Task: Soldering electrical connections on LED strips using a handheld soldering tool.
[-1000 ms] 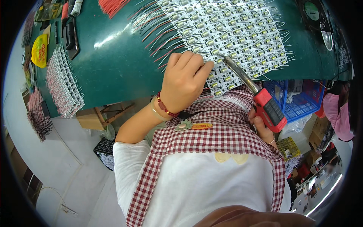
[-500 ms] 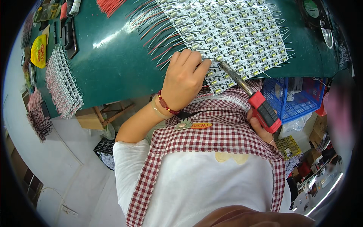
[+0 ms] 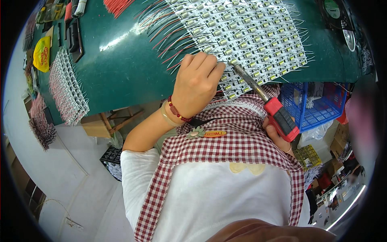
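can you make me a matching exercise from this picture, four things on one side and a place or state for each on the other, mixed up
Things:
1. soldering iron
2. left hand
3. yellow bag
4. blue crate

Places and states:
A. near the left edge of the picture
B. held in the right hand
C. below the edge of the green table, on the right
D. has a dark red beaded bracelet at its wrist

Right pairs: 1-B, 2-D, 3-A, 4-C
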`<control>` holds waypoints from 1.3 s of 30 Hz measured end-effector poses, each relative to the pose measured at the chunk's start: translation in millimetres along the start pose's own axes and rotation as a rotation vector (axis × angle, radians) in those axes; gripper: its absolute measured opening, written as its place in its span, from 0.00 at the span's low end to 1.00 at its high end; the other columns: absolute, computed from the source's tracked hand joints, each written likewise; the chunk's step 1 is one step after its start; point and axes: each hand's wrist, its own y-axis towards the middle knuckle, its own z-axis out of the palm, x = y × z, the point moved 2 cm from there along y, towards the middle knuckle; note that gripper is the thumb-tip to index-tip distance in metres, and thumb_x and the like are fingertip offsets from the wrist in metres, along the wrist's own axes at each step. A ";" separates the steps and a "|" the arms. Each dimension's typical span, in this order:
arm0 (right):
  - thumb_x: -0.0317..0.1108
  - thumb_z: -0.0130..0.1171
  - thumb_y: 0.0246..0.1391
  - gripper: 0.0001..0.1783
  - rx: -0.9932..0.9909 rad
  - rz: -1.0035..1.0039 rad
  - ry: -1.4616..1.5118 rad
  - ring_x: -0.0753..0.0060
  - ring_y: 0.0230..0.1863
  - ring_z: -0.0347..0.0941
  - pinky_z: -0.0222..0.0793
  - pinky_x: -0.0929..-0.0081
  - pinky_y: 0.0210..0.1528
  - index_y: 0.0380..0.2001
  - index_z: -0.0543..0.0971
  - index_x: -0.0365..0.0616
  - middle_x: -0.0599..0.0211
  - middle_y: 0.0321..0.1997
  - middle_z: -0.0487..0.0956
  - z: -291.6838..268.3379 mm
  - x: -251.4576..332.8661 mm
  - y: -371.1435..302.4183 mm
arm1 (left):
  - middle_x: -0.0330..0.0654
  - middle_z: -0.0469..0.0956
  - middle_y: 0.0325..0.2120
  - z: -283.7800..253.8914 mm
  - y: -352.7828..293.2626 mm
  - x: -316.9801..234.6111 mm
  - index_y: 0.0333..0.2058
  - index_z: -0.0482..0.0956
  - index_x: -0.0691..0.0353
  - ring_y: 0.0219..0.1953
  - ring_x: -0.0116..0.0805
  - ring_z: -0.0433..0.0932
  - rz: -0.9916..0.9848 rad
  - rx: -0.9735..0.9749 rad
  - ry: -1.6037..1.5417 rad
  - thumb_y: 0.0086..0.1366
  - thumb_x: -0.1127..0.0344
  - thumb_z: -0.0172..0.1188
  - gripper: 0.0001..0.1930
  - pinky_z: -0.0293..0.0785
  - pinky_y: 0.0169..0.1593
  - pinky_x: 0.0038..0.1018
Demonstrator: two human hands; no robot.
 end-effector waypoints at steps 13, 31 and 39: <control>0.41 0.61 0.47 0.12 0.093 0.202 0.071 0.68 0.25 0.73 0.66 0.73 0.27 0.27 0.78 0.42 0.68 0.24 0.77 -9.1 -2.6 -9.5 | 0.37 0.65 0.22 -1.0 1.6 -1.3 0.31 0.78 0.61 0.28 0.34 0.67 0.001 -0.001 0.020 0.47 0.76 0.60 0.10 0.59 0.33 0.31; 0.39 0.59 0.47 0.12 0.060 0.140 0.100 0.65 0.24 0.72 0.67 0.72 0.27 0.28 0.78 0.40 0.66 0.24 0.77 -2.6 -7.0 6.1 | 0.40 0.70 0.24 -10.8 5.8 16.0 0.31 0.78 0.61 0.30 0.40 0.70 -0.158 -0.025 0.062 0.49 0.76 0.63 0.09 0.67 0.36 0.33; 0.36 0.59 0.48 0.12 0.032 0.071 0.041 0.63 0.26 0.75 0.69 0.72 0.28 0.33 0.79 0.40 0.64 0.27 0.78 4.9 -8.4 9.8 | 0.39 0.70 0.25 -4.3 2.7 14.8 0.32 0.78 0.61 0.30 0.38 0.70 -0.089 -0.062 0.044 0.46 0.78 0.61 0.12 0.67 0.35 0.31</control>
